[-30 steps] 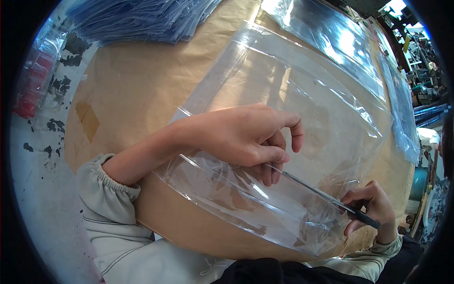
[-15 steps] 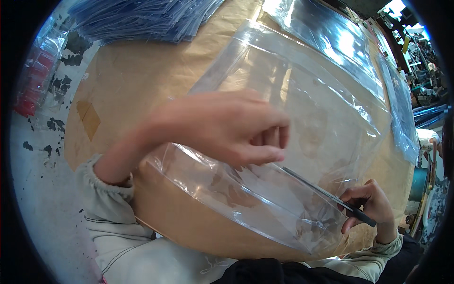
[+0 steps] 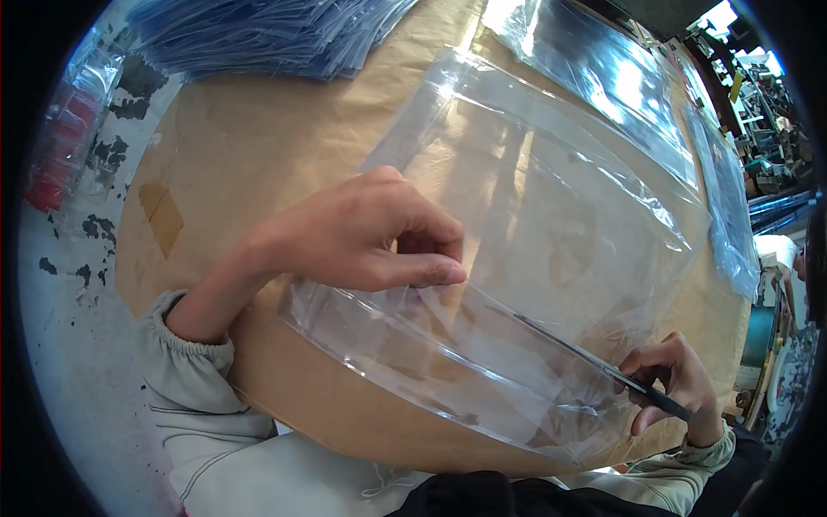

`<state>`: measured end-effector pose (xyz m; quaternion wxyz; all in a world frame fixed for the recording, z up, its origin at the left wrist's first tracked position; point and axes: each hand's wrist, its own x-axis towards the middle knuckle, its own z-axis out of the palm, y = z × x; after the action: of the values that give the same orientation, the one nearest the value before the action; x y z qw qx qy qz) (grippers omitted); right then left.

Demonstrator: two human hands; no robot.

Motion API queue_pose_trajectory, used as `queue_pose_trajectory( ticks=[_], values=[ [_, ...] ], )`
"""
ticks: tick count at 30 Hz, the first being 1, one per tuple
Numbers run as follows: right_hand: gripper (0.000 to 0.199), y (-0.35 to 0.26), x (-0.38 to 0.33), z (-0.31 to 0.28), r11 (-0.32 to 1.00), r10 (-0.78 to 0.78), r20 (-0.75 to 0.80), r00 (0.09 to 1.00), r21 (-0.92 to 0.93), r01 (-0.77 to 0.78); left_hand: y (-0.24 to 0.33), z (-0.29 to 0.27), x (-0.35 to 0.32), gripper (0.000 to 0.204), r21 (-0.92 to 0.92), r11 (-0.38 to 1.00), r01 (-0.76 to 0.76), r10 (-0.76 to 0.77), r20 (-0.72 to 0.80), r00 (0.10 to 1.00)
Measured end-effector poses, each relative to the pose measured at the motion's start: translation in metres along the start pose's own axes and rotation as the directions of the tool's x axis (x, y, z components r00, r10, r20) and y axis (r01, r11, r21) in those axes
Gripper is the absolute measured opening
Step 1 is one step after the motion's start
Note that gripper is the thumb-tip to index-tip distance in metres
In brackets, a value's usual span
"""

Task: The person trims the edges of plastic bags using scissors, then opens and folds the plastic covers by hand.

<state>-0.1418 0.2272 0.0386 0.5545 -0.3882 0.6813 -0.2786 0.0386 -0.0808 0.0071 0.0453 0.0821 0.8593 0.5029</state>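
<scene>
A large sheet or bag of clear plastic film (image 3: 586, 207) lies across the table, glossy and creased. My left hand (image 3: 370, 237) is over its left part, thumb and forefinger pinched together at the film. My right hand (image 3: 672, 379) is closed around the black handle of a long, thin metal tool (image 3: 568, 345), which looks like scissors seen edge-on. Its blade points up and left along the film toward my left fingertips. Below the blade, a folded strip of film (image 3: 413, 353) curves along the near side. Whether the blade is cutting the film, I cannot tell.
Brown paper covers the rounded table (image 3: 258, 155). A thick pile of bluish clear plastic pieces (image 3: 267, 34) sits at the far left. More shiny film (image 3: 594, 65) lies at the far right. Red packets (image 3: 69, 138) are on the left; another person (image 3: 780, 258) is at the right.
My left hand has moved left and slightly closer to me, its fingers now pinched at the film. The tool and my right hand have barely shifted.
</scene>
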Motion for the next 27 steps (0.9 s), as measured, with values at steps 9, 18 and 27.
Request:
queue_pose_trajectory(
  ticks=[9, 18, 27],
  values=[
    [0.05, -0.005, 0.002, 0.005, 0.992, -0.019, -0.05, 0.999, -0.123, 0.012, 0.0, 0.009, 0.002, 0.021, -0.139, 0.989, 0.047, -0.048, -0.005, 0.999],
    [0.049, -0.007, 0.002, 0.008, 0.991, 0.019, -0.074, 0.997, -0.134, -0.029, 0.0, 0.008, 0.003, 0.023, -0.19, 0.977, 0.094, -0.095, 0.005, 0.995],
    [0.048, -0.007, 0.001, 0.011, 0.982, 0.047, -0.112, 0.993, -0.178, -0.066, 0.0, 0.009, 0.002, 0.023, -0.206, 0.973, 0.1, -0.101, 0.007, 0.995]
  ],
)
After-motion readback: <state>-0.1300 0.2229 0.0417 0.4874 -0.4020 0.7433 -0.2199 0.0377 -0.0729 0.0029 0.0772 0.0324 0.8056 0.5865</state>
